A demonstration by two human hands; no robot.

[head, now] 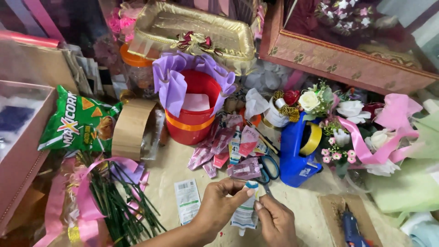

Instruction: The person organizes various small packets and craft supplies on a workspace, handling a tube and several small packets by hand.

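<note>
Hands both pinching 1 small white sachet (245, 211) at bottom centre: left hand (219, 201) gripping its top, right hand (274, 222) its side. L to R: green stems (120, 201), 1 flat sachet (187, 199), 1 red bucket (192, 114) w/ purple paper frill, pink sachet pile (228, 148), 1 blue tape dispenser (296, 153), 1 blue glue gun (351, 228).

Left hand (219, 201): bare, no ring, no glove | left forearm: uncovered, no sleeve or watch showing | right hand (275, 222): bare, no ring visible | nails: short, plain, one pale thumbnail catching the light
</note>
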